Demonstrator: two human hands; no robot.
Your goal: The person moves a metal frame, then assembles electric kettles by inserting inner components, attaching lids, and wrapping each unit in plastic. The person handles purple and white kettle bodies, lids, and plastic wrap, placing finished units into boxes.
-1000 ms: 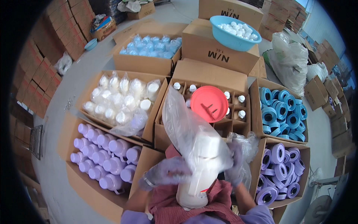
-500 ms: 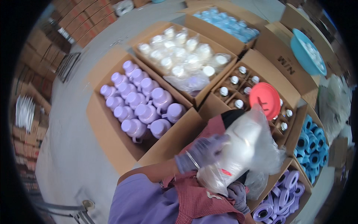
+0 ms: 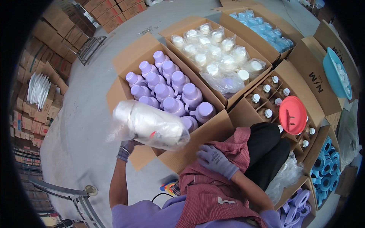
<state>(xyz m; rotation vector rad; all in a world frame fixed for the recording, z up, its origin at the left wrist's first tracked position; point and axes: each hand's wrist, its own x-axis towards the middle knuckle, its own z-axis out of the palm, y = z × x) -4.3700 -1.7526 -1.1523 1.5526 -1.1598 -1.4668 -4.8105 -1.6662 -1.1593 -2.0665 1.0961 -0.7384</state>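
My left hand (image 3: 127,147), in a grey-purple glove, grips one end of a white flask in a clear plastic bag (image 3: 154,127) from below. Its fingers are mostly hidden behind the bag. The bagged flask lies sideways above the near edge of a carton (image 3: 211,146) filled with lilac flasks (image 3: 163,92), covering some of them. A small red mark (image 3: 153,134) shows on the wrapped flask. My right hand (image 3: 217,161), gloved alike, rests palm down on the red checked apron (image 3: 235,150) over my lap, fingers apart and holding nothing, close to the carton's flap.
Beyond stand cartons of bagged white flasks (image 3: 203,47) and bagged blue ones (image 3: 262,30). At right, a red dish (image 3: 292,115) sits on a divided carton of white-capped bottles (image 3: 267,113). Nearby are a blue basin (image 3: 336,72), blue rings (image 3: 325,167) and lilac parts (image 3: 296,209).
The bagged flask has swung from my lap leftward over the lilac flasks, held by my left hand. My right hand has come off it and onto the apron. The view has shifted.
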